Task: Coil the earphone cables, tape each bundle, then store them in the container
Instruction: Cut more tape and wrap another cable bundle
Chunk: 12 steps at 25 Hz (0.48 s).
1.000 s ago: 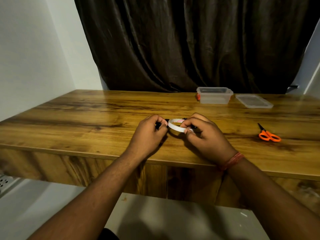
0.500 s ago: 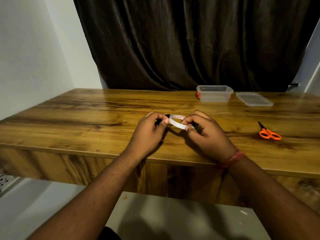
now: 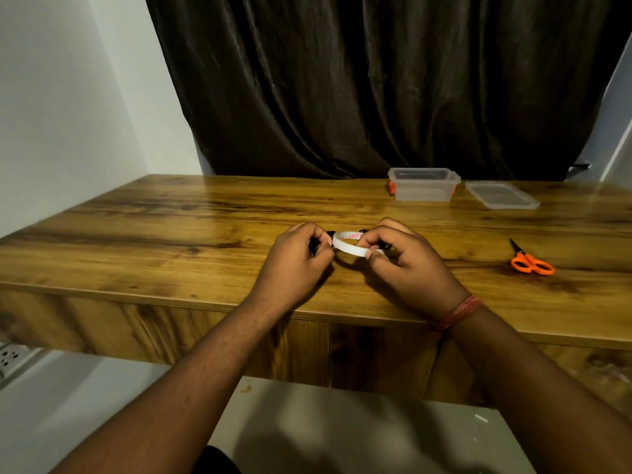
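A strip of white tape (image 3: 352, 243) spans the gap between the two hands, and the coming wrap turns on that span. Its long axis runs from the left hand (image 3: 301, 261) across to the right hand (image 3: 407, 265), bowed toward the far side of the worktop (image 3: 171, 241). Each end sits under a grip. The left grip is clamped, fingers curled round a small dark bundle, apparently the coiled earphone cable (image 3: 314, 242), with the tape's left end pressed against it at the thumb. The right grip is also clamped, thumb and forefinger pinching the tape's other end; a bit of dark cable shows just past those fingers, though how it lies is hidden.

So the bundle is at the left grip, and the loose tape lies just to its right. In my judgement the right hand is the one to carry the tape round, while the left steadies the coil.

Both hands are low over the worktop, well in from its near edge. Open wood lies all around. The scissors (image 3: 531, 261) lie well off beyond the right grip. The clear container (image 3: 424, 189) stands far ahead of the right grip, its lid (image 3: 501, 196) flat beside it, so storing means a forward reach.
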Each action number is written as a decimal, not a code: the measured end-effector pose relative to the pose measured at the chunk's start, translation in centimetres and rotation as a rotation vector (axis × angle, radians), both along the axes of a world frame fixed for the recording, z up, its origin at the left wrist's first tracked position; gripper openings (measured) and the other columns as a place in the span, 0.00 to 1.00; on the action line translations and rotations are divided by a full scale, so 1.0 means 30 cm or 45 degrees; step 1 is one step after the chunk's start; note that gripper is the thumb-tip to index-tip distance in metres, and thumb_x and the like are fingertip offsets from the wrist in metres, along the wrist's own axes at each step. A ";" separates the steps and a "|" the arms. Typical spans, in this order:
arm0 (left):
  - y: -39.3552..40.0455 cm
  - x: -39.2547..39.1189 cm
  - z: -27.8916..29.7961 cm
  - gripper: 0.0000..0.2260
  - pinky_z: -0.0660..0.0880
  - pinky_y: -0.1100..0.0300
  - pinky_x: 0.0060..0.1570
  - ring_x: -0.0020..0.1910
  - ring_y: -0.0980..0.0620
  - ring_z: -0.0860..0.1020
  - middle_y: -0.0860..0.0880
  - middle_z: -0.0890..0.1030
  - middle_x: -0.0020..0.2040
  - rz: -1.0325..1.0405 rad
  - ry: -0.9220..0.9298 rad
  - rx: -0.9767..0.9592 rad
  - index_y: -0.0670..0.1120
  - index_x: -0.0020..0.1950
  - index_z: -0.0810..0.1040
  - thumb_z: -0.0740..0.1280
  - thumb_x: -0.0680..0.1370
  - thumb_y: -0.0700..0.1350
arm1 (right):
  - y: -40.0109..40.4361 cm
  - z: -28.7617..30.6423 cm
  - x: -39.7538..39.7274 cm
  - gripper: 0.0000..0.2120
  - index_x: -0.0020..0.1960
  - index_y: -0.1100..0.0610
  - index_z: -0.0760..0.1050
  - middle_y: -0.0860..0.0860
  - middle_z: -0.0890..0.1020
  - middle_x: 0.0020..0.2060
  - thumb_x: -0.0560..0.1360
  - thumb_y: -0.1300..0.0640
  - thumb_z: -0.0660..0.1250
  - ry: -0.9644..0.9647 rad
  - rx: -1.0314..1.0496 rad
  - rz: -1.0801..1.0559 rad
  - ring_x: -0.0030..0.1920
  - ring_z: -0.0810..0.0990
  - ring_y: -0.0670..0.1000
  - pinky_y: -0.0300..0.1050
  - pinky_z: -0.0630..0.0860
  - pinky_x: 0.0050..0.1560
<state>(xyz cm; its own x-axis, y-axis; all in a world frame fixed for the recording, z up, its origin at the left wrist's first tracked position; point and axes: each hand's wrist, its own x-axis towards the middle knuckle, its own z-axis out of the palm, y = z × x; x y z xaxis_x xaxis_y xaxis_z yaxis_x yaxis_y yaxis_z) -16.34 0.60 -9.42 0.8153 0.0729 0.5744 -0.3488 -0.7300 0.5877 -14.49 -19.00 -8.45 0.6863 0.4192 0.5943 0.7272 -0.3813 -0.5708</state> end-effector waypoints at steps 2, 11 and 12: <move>-0.006 0.003 -0.001 0.01 0.72 0.59 0.37 0.41 0.56 0.75 0.54 0.77 0.44 0.018 -0.002 0.038 0.49 0.46 0.77 0.65 0.77 0.45 | 0.000 0.001 0.000 0.07 0.48 0.51 0.79 0.42 0.75 0.46 0.77 0.62 0.65 0.035 0.035 -0.006 0.48 0.75 0.43 0.33 0.71 0.46; 0.001 0.010 -0.003 0.05 0.82 0.48 0.34 0.38 0.50 0.81 0.50 0.77 0.52 -0.080 0.050 -0.410 0.51 0.50 0.76 0.61 0.82 0.47 | -0.007 0.002 0.003 0.06 0.47 0.54 0.79 0.46 0.77 0.45 0.77 0.62 0.64 0.064 0.179 0.001 0.47 0.75 0.41 0.32 0.71 0.46; 0.000 0.007 0.002 0.06 0.82 0.50 0.34 0.40 0.51 0.80 0.51 0.76 0.53 -0.100 0.031 -0.363 0.51 0.52 0.77 0.61 0.82 0.48 | -0.007 0.001 0.003 0.06 0.47 0.55 0.79 0.47 0.77 0.45 0.77 0.63 0.64 0.066 0.175 0.007 0.48 0.75 0.42 0.31 0.71 0.46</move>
